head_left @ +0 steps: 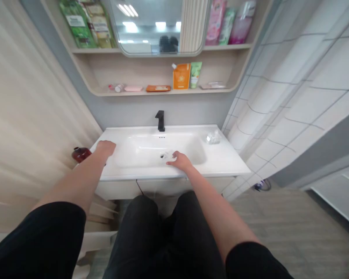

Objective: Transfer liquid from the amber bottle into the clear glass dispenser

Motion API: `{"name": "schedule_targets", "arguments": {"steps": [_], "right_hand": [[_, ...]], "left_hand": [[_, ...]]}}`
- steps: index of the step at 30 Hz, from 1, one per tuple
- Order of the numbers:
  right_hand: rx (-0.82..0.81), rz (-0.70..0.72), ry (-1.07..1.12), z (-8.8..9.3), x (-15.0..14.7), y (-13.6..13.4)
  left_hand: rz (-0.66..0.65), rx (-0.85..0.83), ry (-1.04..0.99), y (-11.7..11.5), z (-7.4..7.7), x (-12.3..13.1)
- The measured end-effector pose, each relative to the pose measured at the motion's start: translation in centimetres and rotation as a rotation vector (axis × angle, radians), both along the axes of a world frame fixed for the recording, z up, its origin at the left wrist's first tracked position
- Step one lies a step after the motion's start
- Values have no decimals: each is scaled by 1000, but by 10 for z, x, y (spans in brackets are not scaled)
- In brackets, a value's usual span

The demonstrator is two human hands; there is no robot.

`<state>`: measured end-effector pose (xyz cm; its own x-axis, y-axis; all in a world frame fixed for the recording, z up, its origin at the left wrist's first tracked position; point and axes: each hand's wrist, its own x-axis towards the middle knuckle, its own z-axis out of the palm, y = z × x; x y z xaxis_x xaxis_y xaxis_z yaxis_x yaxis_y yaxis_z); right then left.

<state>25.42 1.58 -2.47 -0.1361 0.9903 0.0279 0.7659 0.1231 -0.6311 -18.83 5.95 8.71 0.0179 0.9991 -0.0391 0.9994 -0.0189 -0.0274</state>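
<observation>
A white ceramic washbasin (pixel 145 149) is set into a white counter, with a matte black faucet (pixel 160 121) behind it. My left hand (pixel 105 148) rests on the left side of the basin rim and holds nothing I can see. Just beyond it stands a dark red bottle (pixel 81 154), lying partly below the counter's edge. My right hand (pixel 180 161) is inside the basin, its fingertips against a small translucent plastic piece (pixel 168 156) beside the drain (pixel 163 155). Whether those fingers grip the piece is unclear.
A clear plastic item (pixel 213 137) sits on the counter's right side. Above are a wooden shelf (pixel 163 91) with toiletries, including an orange pouch (pixel 181 76), and a mirror (pixel 145 27). A beige curtain (pixel 31 116) hangs left, white tiles (pixel 293 97) stand right.
</observation>
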Motion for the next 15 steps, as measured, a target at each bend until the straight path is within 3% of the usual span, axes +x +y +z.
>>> {"name": "schedule_targets", "arguments": {"steps": [4,10,13,15], "right_hand": [[-2,-4,6,0,-1,-1],[9,4,7,-4,0,3],[10,14,22,-5,0,5],[6,12,38,-6,1,5]], "left_hand": [[112,-51,124,-1,8,3],[17,26,150,4,40,12],[-76,175,89,-16,49,30],[-137,257,6,-41,44,51]]}}
